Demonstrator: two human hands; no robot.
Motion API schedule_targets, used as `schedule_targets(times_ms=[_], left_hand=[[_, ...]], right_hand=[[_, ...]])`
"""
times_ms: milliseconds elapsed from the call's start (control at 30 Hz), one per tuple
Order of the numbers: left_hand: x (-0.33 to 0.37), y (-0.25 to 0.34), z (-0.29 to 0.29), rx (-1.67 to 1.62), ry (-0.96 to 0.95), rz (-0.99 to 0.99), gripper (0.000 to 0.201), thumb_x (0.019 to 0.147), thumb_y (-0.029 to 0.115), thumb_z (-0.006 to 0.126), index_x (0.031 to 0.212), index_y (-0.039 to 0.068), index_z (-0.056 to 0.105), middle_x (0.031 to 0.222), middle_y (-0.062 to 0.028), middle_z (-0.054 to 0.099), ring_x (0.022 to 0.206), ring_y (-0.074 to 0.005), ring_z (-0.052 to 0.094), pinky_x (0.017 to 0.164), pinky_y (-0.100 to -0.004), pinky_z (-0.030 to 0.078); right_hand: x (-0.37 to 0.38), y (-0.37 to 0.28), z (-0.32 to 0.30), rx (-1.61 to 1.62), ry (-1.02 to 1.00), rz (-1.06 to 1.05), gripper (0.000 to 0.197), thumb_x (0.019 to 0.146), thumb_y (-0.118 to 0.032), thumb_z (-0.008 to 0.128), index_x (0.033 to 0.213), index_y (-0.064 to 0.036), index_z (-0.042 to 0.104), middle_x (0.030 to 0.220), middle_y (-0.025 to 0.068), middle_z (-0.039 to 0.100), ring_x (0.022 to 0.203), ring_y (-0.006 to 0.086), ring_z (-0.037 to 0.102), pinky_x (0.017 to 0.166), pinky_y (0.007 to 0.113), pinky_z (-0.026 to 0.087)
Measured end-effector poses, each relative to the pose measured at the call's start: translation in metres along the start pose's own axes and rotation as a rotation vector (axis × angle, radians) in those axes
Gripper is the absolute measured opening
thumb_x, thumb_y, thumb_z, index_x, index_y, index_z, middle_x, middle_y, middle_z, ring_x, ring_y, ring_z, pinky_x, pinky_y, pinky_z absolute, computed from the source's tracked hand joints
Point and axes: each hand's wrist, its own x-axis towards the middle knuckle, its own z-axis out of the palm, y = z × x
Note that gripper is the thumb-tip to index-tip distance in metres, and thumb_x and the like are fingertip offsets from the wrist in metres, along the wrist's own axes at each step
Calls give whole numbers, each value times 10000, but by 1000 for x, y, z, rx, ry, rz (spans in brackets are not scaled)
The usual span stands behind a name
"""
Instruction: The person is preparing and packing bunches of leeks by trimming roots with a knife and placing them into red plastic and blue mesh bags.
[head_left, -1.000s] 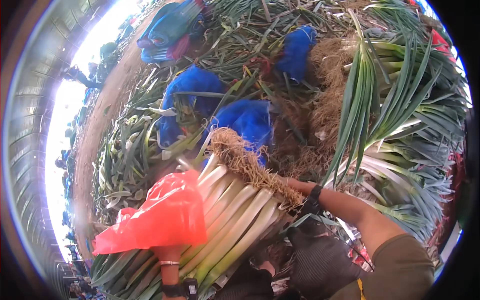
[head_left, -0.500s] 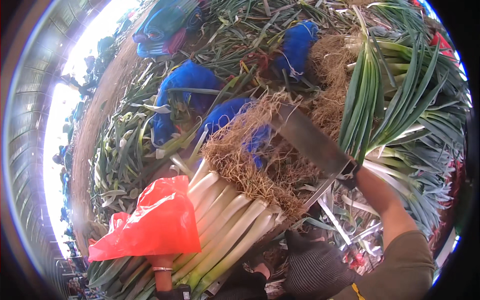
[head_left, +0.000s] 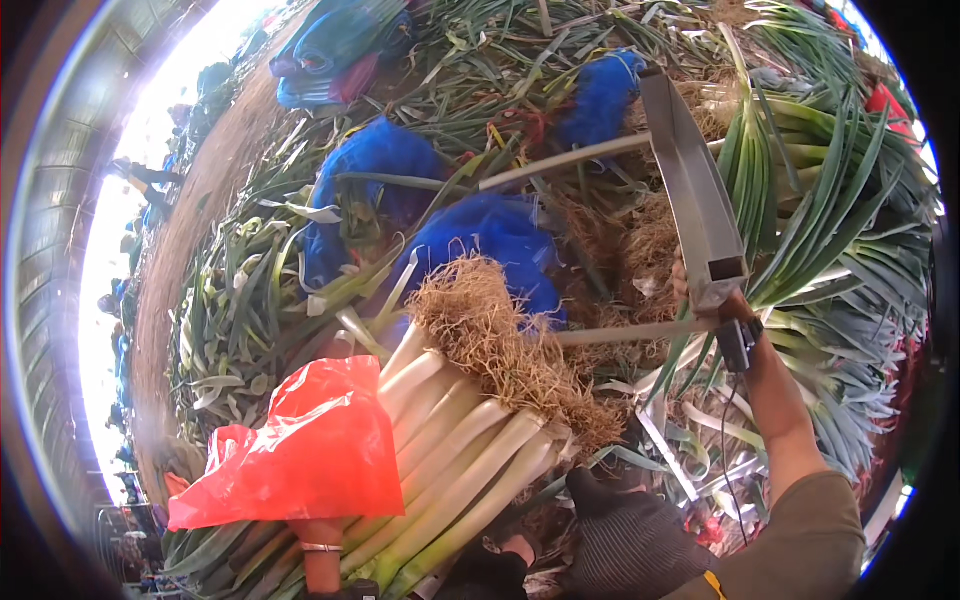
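While your right hand grips a long grey metal tool with a squared, hollow lower end, its fingers curl round that end, and two pale straight bars reach out leftward from the metal. The upper bar crosses above the leaf litter; the lower one ends at the brown, stringy roots in your view, though you cannot tell whether it touches them.

Those roots belong to a bundle of thick, white-stemmed leeks with green leaves, which lies slantwise before you, root ends away from you and leaves toward your lower left. Your left hand is over the bundle's left side, mostly hidden by a crumpled, glossy red plastic bag, so whether it is open or closed cannot be told.

Just beyond the roots lies a bright blue mesh bag, with a second blue mesh heap near it. On your right, a large pile of green-leaved, rooted stalks spreads out past the tool, and a dark ribbed trouser leg shows near the lower edge.
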Motion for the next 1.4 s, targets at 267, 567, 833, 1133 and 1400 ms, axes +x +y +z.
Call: schedule_targets(times_ms=[267, 567, 833, 1133, 1400], left_hand=[[-3, 30, -10, 250, -132, -1, 464, 973, 372, 372, 1280, 35, 461, 1299, -129, 523, 1200, -271, 486, 1005, -436, 391], [1, 29, -8, 148, -82, -3, 431, 960, 331, 435, 1252, 19, 487, 1279, -139, 533, 1185, -258, 497, 990, -410, 400], [7, 19, -24, 191, -93, -24, 413, 951, 309, 460, 1236, 13, 499, 1264, -142, 540, 1173, -257, 506, 987, -402, 401], [18, -4, -33, 234, -153, -48, 394, 940, 284, 489, 1218, 6, 513, 1248, -145, 549, 1160, -257, 516, 984, -393, 402], [31, -23, -53, 253, -191, -98, 377, 931, 262, 515, 1202, 0, 525, 1233, -148, 557, 1148, -256, 525, 981, -385, 402]], right_hand=[[167, 17, 41, -113, 257, -129, 586, 967, -525, 355, 1214, -12, 494, 955, 142, 613, 795, 250, 614, 640, 385, 532], [215, 64, 86, -1101, -190, -455, 238, 875, -258, 555, 873, -39, 647, 918, 81, 675, 868, 204, 626, 730, 337, 488], [72, 95, 118, -629, -148, 306, 358, 913, -271, 551, 1145, -1, 577, 908, 101, 646, 797, 156, 612, 646, 295, 498], [-136, 130, 9, -839, 122, 360, 360, 913, -311, 541, 1028, 17, 634, 841, 93, 670, 772, 164, 641, 699, 296, 519], [-324, 109, -68, -1640, 448, 696, 270, 823, -257, 559, 1027, -123, 674, 877, 149, 678, 809, 290, 673, 728, 399, 526]])
